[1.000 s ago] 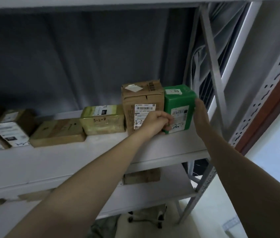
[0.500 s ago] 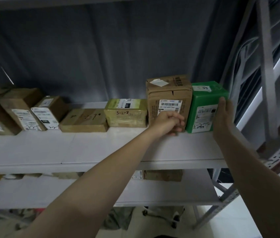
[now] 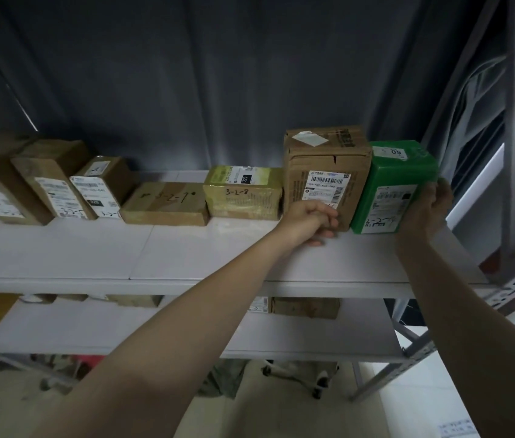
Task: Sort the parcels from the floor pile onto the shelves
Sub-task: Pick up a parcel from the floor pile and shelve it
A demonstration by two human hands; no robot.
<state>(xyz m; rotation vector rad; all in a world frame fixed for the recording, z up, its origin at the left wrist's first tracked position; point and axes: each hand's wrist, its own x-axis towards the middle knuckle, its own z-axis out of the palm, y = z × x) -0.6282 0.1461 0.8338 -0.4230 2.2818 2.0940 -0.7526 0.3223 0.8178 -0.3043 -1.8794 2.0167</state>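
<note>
SHELVING THE GREEN PARCEL: A person's bare right grip (image 3: 430,210) lies flat, fingers fairly straight, against the right side of a glossy green rectangular parcel (image 3: 390,188). The parcel stands upright near the back right corner of the white upper shelf board (image 3: 186,251). The left grip (image 3: 311,219) is curled into a loose fist with nothing visible in it, its knuckles against the lower front of the tall brown cardboard carton (image 3: 325,172), which touches the green parcel's left side.

With the parcel already on the shelf, the step in hand looks to be squaring it into the row. A low, even press from the right would likely slide this tall parcel rather than tip it. The left fist is well placed to brace the carton, so the push does not shunt it into the low yellow-green taped box marked 3-2-8 (image 3: 243,192), just beside it towards the shelf's left edge. The green parcel's white label and handwritten code are best left facing the shelf's front edge, level with its neighbours. Because it stands close to the shelf's right edge, any nudge should go inward. Release seems safe once it sits without rocking.
</note>
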